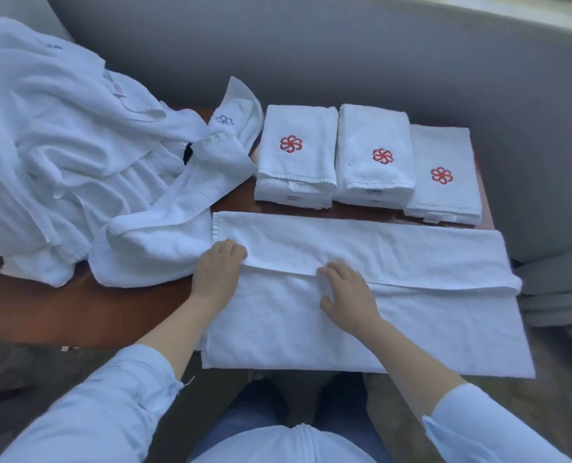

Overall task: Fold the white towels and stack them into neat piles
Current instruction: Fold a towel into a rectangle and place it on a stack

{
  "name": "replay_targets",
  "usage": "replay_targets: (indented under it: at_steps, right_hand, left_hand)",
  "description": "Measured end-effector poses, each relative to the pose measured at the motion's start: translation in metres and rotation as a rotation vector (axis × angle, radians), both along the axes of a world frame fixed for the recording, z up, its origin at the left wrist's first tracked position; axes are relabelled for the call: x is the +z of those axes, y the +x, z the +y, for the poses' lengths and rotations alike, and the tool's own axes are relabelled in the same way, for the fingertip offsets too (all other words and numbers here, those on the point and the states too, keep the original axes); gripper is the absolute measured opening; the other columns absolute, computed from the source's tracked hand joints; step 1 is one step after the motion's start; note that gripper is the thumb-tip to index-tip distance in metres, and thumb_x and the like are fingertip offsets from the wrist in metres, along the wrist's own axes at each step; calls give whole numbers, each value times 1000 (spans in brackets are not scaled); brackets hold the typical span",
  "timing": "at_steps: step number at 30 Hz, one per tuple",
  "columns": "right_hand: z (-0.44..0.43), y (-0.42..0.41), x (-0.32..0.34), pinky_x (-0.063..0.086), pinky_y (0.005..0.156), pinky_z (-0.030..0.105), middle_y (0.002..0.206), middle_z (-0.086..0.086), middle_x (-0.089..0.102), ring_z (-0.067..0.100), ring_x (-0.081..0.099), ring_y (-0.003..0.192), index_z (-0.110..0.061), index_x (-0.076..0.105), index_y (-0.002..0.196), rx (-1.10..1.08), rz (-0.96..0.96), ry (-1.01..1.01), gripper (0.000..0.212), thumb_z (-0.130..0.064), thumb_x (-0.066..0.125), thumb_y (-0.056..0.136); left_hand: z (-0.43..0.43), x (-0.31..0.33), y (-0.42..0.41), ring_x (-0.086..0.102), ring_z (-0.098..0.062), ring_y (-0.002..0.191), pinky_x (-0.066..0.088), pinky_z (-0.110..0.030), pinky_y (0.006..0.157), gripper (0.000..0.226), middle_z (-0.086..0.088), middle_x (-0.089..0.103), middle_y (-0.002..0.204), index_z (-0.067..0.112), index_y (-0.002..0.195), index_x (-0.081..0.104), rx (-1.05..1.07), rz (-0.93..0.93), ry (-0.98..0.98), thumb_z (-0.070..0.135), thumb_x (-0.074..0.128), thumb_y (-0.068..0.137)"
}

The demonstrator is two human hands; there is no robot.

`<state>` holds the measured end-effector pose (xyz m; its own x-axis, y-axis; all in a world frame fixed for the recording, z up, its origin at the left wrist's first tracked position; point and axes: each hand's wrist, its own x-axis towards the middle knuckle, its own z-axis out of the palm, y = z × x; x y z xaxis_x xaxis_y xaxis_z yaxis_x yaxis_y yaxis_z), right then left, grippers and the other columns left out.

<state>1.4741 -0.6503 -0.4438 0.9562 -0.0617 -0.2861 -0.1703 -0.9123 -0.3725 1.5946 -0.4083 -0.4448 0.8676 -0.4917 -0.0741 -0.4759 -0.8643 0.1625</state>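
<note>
**Towel, lengthwise fold under way**

Towel point(361, 329): white, spread across the near side of the table point(77, 305), directly before the person. Long axis runs left to right. Its far long edge is turned toward the person as a flap point(394, 252), whose hem lies about halfway across the width.

Left hand point(219, 267): at the flap's left end, fingers curled onto the corner, apparently pinching it.

Right hand point(348, 292): on the flap hem left of centre, fingers spread and flat, pressing and holding nothing.

Relation for the next move: both hands sit on the left half, so the right end lies well away, nearer the right hand. Smoothing would probably run rightward along the hem.

Edges: the near edge and right end appear to overhang the table.

Room: three piles point(296, 155) stand in a row just beyond the far fold, with a narrow strip of bare wood between. A heap point(60, 145) of unfolded towels crowds the left end and touches it. The bare wood on the near left is the only open space.
</note>
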Motion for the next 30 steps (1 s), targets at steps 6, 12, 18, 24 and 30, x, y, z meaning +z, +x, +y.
replay_targets:
  at_steps: [6, 12, 18, 24, 30]
  right_hand:
    - [10, -11, -1, 15, 120, 40, 161, 3, 19, 25, 10, 150, -18, 33, 147, -26, 50, -96, 60, -17, 52, 91]
    - [17, -28, -1, 11, 122, 42, 162, 1, 9, 26, 4, 151, -22, 26, 149, -6, 107, -119, 62, -20, 49, 92]
    - [25, -81, -5, 26, 109, 29, 157, -2, 27, 25, 27, 142, -23, 43, 143, -40, 38, -20, 53, -26, 55, 91]
    - [35, -116, -18, -4, 123, 39, 164, -4, 8, 19, -5, 152, -26, 31, 150, 23, 61, -35, 60, -40, 51, 95]
    - [42, -116, -21, 2, 122, 46, 164, 0, 0, 26, -6, 152, -25, 18, 153, 68, 95, -208, 75, -22, 58, 89]
  left_hand:
    - [28, 5, 1, 52, -26, 60, 41, -35, 48, 21, -5, 56, 70, 11, 75, 67, -292, -33, 58, -5, 75, 64]
    - [28, 0, -19, 49, -17, 100, 38, -27, 75, 34, 4, 52, 112, 22, 120, 55, -210, 75, 149, 19, 49, 87]
    - [42, -4, -89, 61, -22, 111, 51, -35, 85, 49, 0, 58, 126, 21, 122, 63, -346, 119, -37, 33, 73, 75]
    - [55, -16, -136, 62, -29, 114, 56, -39, 83, 83, -4, 61, 124, 22, 119, 64, -369, 125, 57, 48, 91, 45]
    - [38, -14, -138, 63, -31, 96, 54, -40, 86, 78, -10, 63, 106, 14, 108, 68, -326, -18, 130, 4, 84, 32]
